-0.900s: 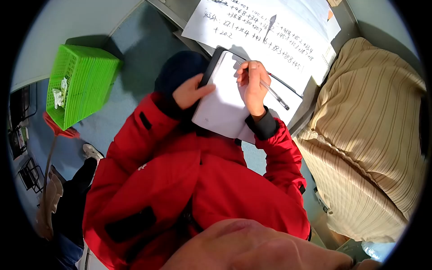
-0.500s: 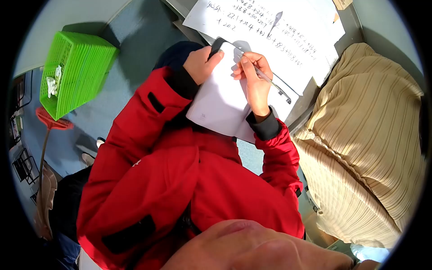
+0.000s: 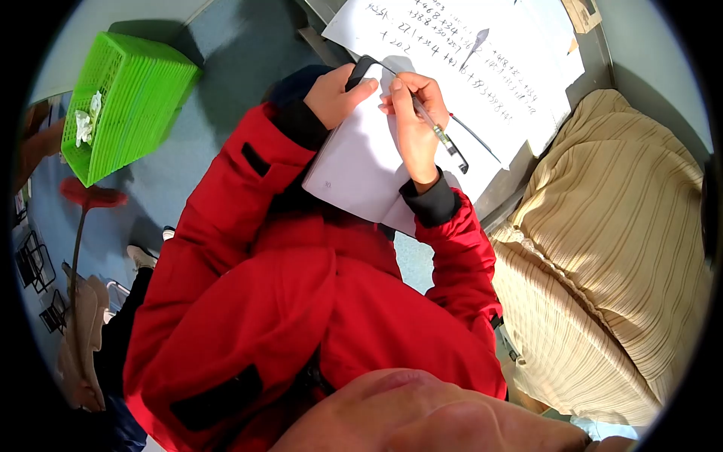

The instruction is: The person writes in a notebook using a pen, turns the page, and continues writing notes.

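My left hand is closed around a black phone-like object with rounded corners, at the upper edge of an open notebook. Its white pages show hardly any marks. My right hand pinches a pen over the notebook; the fingers hide the pen's tip. Beyond both hands lie white sheets with handwritten sums in dark ink. A thin dark stick-like thing lies to the right of my right hand.
Stacked green baskets stand on the blue floor at left, with crumpled white paper inside. Near them is a red broom. A striped beige cushion fills the right side. Another person's shoe shows at lower left.
The right hand has shifted slightly up and left with the pen, whose angle has become a little steeper. The view has shifted slightly. The left hand keeps its hold.
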A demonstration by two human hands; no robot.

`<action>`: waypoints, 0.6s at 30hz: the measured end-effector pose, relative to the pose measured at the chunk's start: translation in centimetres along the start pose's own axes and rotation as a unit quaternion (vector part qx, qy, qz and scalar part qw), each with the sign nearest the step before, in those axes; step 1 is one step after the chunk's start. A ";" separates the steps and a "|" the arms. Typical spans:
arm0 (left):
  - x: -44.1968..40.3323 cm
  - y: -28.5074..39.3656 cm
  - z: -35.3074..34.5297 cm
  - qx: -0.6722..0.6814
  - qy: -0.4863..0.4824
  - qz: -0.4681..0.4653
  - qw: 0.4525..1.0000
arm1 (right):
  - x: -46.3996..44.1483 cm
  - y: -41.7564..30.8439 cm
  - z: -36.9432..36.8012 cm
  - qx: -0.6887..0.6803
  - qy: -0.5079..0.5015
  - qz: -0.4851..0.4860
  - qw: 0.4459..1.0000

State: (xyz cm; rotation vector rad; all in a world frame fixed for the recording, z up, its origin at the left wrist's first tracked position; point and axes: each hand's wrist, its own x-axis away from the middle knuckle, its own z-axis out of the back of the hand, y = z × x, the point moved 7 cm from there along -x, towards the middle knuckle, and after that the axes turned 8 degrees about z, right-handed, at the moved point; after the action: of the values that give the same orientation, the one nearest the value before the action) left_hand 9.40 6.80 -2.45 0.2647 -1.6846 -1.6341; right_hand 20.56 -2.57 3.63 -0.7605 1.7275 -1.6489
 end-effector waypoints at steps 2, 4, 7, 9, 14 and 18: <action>0.0 -0.3 0.0 0.014 0.009 0.005 1.000 | 0.1 0.0 0.3 -0.017 0.007 -0.015 1.000; 0.1 0.0 0.2 0.005 0.013 0.009 1.000 | 0.5 0.1 0.9 -0.016 0.010 -0.040 0.999; -0.1 0.0 0.1 0.012 0.015 0.019 1.000 | 0.5 0.4 1.4 -0.019 -0.006 -0.029 0.999; 0.1 0.2 0.1 0.022 0.012 0.011 1.000 | 0.5 0.5 0.9 -0.012 -0.010 -0.029 0.999; 0.4 1.1 0.1 0.021 -0.006 0.005 1.000 | -0.3 0.0 0.4 0.003 -0.036 -0.040 0.999; 0.4 1.1 0.2 0.018 -0.023 0.015 0.999 | -0.5 -0.3 0.2 0.009 -0.028 0.000 1.000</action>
State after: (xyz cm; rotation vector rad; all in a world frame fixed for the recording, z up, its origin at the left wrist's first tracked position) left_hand 9.37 6.87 -1.30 0.2202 -1.7467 -1.6010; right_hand 21.02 -2.35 3.95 -0.7904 1.6725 -1.6264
